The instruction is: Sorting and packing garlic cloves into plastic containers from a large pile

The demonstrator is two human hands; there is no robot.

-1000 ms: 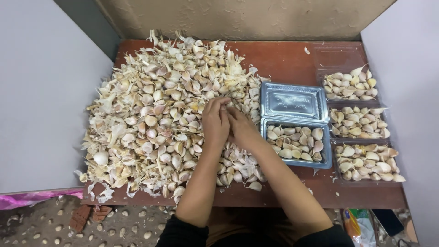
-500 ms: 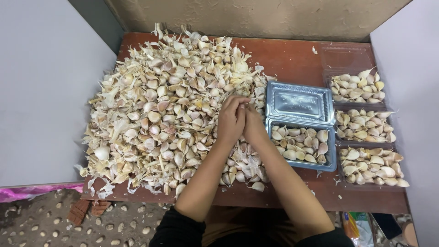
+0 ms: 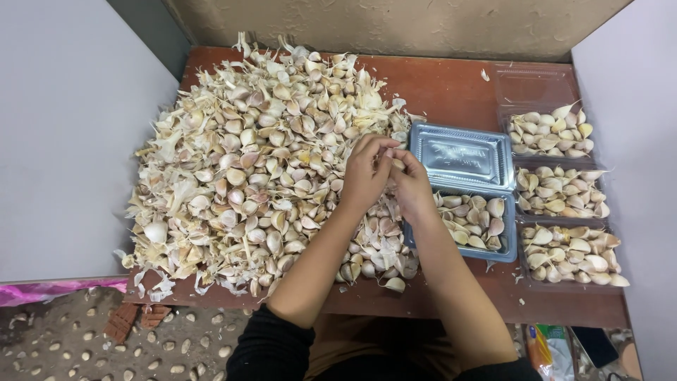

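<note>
The left hand (image 3: 364, 173) and right hand (image 3: 411, 187) meet over the brown wooden tabletop (image 3: 451, 88). Their fingers pinch one small pale garlic clove (image 3: 397, 164) together. It sits just above the big heap of loose garlic cloves (image 3: 261, 155), beside the open clear plastic box (image 3: 465, 194) half full of cloves.

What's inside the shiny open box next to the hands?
The open plastic box holds garlic cloves in its lower half. The right hand covers its left corner, so that bit is hidden. Its lid looks empty.
</note>
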